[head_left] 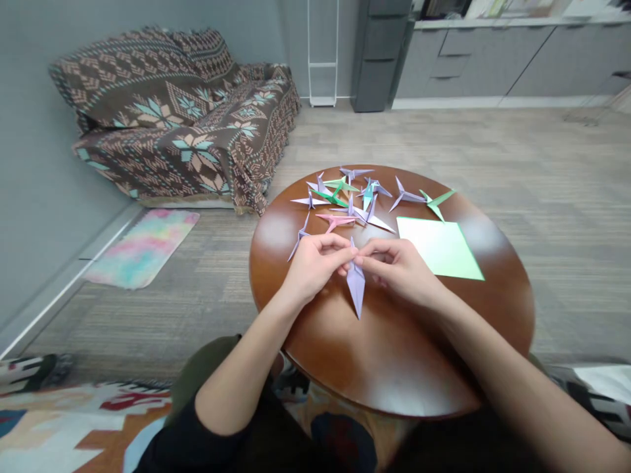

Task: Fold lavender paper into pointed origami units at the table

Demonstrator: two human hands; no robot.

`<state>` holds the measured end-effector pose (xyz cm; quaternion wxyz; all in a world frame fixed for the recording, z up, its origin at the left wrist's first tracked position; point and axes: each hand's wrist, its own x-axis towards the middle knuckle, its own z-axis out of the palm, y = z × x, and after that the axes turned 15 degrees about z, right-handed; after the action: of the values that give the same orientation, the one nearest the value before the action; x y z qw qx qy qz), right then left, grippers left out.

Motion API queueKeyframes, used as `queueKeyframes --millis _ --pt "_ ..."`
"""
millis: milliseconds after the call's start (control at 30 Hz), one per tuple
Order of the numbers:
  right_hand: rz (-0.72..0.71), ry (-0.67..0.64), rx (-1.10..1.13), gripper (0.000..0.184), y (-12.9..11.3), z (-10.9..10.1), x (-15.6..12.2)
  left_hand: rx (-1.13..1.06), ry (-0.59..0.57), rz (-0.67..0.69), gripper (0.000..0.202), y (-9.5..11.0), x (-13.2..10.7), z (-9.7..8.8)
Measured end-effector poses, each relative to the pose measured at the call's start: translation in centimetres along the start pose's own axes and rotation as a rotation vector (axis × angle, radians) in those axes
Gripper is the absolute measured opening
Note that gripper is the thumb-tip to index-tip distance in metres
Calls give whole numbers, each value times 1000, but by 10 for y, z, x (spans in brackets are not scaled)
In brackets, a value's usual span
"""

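Nearest the camera, the bare left forearm (241,374) and right forearm (513,387) reach out from dark sleeves (197,447) across a round wooden table (394,374) with a glossy brown top. The left hand (313,263) and right hand (401,269) sit close together near the table's middle, both curled almost closed. Their fingertips pinch the upper end of a folded lilac paper piece (355,286), whose long point aims toward the near side. Whether that point touches the table is hard to tell.

The paper should weigh almost nothing. Its layered folds lend some stiffness, but the thin point looks soft and easy to bend, so the thick folded centre seems the safer place to hold.

Just beyond the hands, a loose group of origami cranes (345,197) in lilac, green and pink lies on the far half of the table. A flat light green paper square (438,246) lies to the right. Farther out, a sofa with a patterned throw (172,118) stands far left, a pastel rug (140,248) lies on the floor left, and grey cabinets (493,59) line the far right.
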<state>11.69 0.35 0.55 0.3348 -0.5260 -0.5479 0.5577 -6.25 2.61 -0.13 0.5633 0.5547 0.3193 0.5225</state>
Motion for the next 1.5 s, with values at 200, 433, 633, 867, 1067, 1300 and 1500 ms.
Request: queueKeyframes --millis 200,433,633,867,1067,1300,1500 --pt "2 5 28 29 2 1 1 -7 35 30 19 -6 -1 5" --pt "-17 -11 -3 22 3 1 1 -37 154 86 19 -10 2 9" --pt "22 35 72 24 3 2 0 81 146 171 20 -3 5 -3" --pt "24 60 276 38 5 0 4 150 -215 99 22 -1 0 -2" --pt "47 96 218 35 1 0 2 265 -301 52 14 7 0 -10" --pt "-34 215 79 25 3 -2 2 176 -322 14 25 6 -1 -9" --pt "-107 194 -145 16 7 -9 4 234 -325 -12 33 22 4 -33"
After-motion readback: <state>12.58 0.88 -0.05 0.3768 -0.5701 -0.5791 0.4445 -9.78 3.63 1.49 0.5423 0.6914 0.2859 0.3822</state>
